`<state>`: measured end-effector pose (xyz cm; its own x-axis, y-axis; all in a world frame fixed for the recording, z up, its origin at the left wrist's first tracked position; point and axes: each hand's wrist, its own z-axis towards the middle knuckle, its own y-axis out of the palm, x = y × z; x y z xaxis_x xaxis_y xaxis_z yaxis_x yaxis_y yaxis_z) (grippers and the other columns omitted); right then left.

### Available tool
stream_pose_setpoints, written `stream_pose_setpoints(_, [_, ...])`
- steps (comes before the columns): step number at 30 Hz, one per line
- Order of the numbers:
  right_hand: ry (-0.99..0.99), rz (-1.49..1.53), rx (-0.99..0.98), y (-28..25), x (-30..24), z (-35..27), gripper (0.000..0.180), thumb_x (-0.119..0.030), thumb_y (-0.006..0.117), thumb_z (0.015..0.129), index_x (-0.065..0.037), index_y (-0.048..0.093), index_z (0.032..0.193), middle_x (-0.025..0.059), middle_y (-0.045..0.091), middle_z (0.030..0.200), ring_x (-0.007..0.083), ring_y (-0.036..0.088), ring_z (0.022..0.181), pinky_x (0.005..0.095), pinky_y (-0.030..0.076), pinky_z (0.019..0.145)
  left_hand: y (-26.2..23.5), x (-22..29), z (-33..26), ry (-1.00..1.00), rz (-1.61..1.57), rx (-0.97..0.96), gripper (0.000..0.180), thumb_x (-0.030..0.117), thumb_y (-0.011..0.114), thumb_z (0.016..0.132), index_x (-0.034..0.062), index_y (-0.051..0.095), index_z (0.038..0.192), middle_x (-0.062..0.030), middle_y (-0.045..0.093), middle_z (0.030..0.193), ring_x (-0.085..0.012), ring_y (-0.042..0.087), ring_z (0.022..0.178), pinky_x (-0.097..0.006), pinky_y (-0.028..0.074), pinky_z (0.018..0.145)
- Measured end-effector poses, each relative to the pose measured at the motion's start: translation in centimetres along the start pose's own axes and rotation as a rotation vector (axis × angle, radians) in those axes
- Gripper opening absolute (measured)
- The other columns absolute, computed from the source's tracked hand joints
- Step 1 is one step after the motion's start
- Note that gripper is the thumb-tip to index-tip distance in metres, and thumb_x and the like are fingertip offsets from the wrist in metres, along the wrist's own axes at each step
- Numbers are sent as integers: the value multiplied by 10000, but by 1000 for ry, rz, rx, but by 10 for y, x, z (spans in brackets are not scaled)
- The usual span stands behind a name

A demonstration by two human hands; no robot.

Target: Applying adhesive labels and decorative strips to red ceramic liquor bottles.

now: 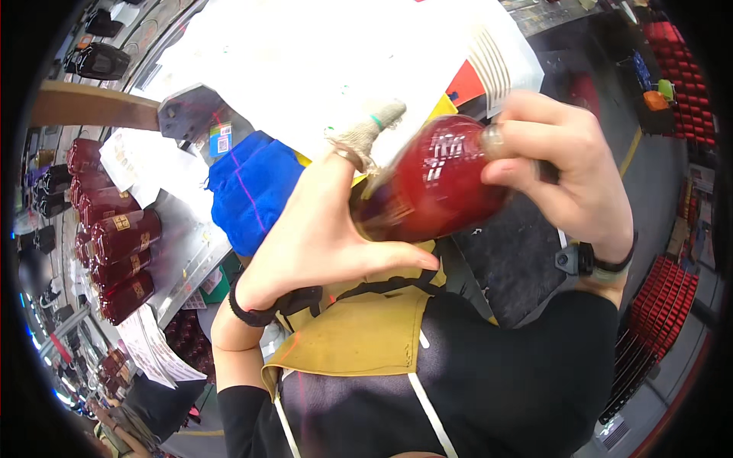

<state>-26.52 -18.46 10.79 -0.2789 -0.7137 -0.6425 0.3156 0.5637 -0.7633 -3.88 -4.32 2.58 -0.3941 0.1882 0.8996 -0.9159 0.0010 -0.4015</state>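
Note:
A glossy red glass bottle (450, 179) is tilted in front of me, its neck toward the upper right and its base blurred. My right hand (561, 164) pinches the neck end with thumb and fingers. My left hand (324, 221) cups the base end, thumb stretched along the near side. A beige cloth finger cover (370, 130) with a green band sits on one of its fingers. The remaining left fingers are hidden behind the bottle. Just left of that hand lies a blue cloth (256, 191).
A white-covered work surface (321, 61) spreads ahead, with white label sheets (504, 65) at its far right. Several red bottles (122, 237) are stacked on their sides at the left, near loose papers (145, 164). Red stacked goods (660, 305) stand at the right. A yellow apron (351, 336) covers my lap.

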Motion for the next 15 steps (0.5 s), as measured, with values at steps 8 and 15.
stream_pose_setpoints(8, [663, -276, 264, 17, 103, -130, 140, -119, 725, 919, 16, 724, 954, 158, 592, 794, 314, 612, 702, 403, 464, 673, -31, -47, -35, -319, -267, 318, 524, -19, 675, 940, -24, 536, 1445, -164, 559, 1501, -252, 506, 1417, -407, 362, 1203])
stream_pose_setpoints(15, [882, -403, 361, 171, 279, -184, 196, -242, 738, 913, -65, 775, 987, 160, 688, 928, 384, 690, 880, 485, 539, 767, -34, -56, -78, -498, -107, 565, 394, -18, 597, 1002, -43, 588, 1395, -167, 621, 1429, -242, 592, 1330, -390, 430, 1156])
